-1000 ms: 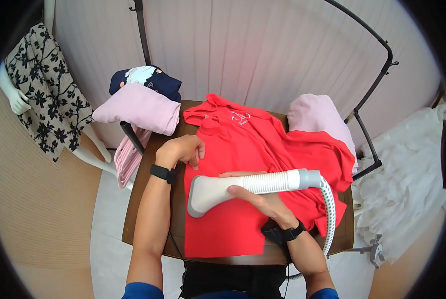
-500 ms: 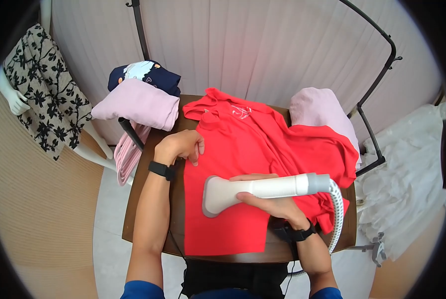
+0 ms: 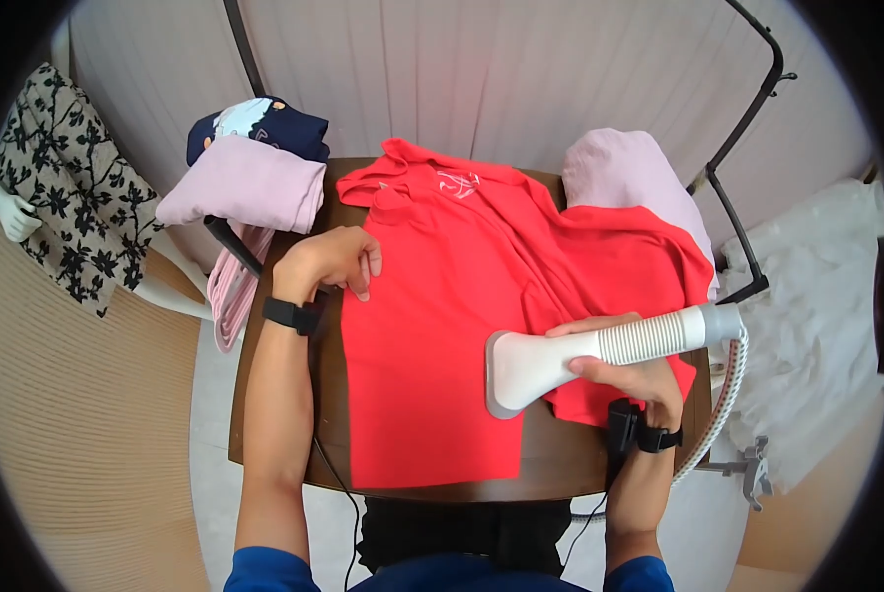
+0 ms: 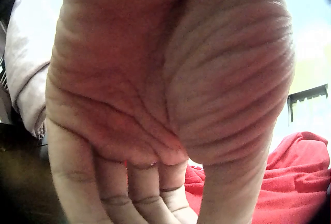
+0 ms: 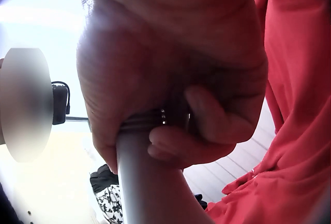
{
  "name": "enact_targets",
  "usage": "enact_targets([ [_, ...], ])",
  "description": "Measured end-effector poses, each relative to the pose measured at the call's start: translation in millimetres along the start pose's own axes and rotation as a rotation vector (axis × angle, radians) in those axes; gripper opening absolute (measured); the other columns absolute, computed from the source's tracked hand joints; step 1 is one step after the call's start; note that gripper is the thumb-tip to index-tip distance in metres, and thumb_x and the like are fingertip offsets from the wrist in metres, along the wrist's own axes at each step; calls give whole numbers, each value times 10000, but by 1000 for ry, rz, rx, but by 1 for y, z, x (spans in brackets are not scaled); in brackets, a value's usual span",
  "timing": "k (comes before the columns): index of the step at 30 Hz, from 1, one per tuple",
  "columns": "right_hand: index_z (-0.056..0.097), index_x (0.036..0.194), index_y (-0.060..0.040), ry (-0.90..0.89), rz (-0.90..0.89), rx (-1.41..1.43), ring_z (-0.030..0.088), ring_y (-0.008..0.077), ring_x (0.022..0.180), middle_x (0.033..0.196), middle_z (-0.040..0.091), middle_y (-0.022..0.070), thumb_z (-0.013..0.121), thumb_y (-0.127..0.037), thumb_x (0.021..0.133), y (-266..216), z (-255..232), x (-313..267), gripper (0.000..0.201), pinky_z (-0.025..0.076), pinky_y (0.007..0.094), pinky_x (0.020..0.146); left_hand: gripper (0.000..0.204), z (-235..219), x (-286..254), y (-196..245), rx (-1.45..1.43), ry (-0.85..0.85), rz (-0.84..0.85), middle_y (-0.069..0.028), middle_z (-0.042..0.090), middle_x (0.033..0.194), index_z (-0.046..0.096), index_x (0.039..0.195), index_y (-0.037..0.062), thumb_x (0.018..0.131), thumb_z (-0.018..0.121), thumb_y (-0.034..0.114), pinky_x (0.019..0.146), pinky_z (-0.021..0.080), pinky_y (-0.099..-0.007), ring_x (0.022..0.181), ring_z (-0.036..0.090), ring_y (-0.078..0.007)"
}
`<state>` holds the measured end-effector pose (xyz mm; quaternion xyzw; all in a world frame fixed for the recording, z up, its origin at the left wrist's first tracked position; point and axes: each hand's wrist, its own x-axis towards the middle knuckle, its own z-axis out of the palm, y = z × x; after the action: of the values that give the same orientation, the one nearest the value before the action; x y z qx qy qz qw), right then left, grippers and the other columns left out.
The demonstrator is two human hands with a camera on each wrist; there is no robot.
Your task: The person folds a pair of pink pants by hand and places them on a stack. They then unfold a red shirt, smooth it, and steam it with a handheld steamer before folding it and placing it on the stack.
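A red shirt [image 3: 432, 395] with a small white print lies spread on a dark wooden table [image 3: 570, 464]. My right hand [image 3: 629, 365] grips a white garment steamer [image 3: 536, 367] by its handle, fingers curled around the ribbed part. The steamer's wide head is over the lower right of the shirt's flat panel. In the right wrist view, the fingers wrap the steamer handle [image 5: 147, 188]. At the shirt's left edge, my left hand [image 3: 331, 261] has its fingers pointing down, fingertips right at the fabric. Those fingertips are hidden in the left wrist view.
Folded pink clothes [image 3: 254, 183] and a navy garment [image 3: 294, 128] lie at the back left. More pink cloth [image 3: 619, 168] is at the back right. A patterned hose [image 3: 723, 405] trails from the steamer. Black rack bars [image 3: 738, 128] flank the table; a white ruffled dress [image 3: 817, 326] hangs right.
My right hand has carried the steamer to the right across the shirt's lower panel. The left hand stays at the shirt's left edge. The head view has shifted slightly.
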<state>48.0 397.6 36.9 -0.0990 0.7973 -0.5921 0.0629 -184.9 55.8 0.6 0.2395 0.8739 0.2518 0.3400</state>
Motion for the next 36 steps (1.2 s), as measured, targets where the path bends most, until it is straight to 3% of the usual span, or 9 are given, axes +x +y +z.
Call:
enact_targets([
  [8,746,1141,2,-2,-10,-38,734,177,878,988,770,115,797,-95,825,0,0,1,335,589,308,831,258,0,3,-3,-25,-8,-18,-75,721,767,625,910,-7,699,749,-88,620,506,-286,689,678,-155],
  [14,732,1164,10,105,53,187,700,160,965,1060,753,96,766,-110,874,3,31,16,316,552,309,904,272,-1,5,-3,-7,-5,-10,-75,724,788,628,919,-5,696,764,-80,636,523,-299,722,685,-157],
  [22,731,1152,0,-41,-51,108,697,143,946,1030,759,93,764,-137,890,-17,93,45,297,553,301,875,287,0,3,-4,-12,10,5,-62,704,786,635,925,2,690,787,-63,670,542,-306,735,676,-163],
  [28,730,1156,-23,-81,-119,95,728,182,923,1006,765,112,791,-202,879,-21,132,58,335,569,310,849,292,1,4,-6,-32,2,-2,-61,708,787,638,924,14,686,790,-62,663,534,-300,731,675,-159],
  [36,726,1178,-29,-88,-83,88,736,166,884,995,770,122,799,-185,861,-16,125,46,361,576,292,826,287,0,3,-6,-17,4,4,-62,713,790,633,924,9,691,781,-68,665,536,-301,730,681,-158],
])
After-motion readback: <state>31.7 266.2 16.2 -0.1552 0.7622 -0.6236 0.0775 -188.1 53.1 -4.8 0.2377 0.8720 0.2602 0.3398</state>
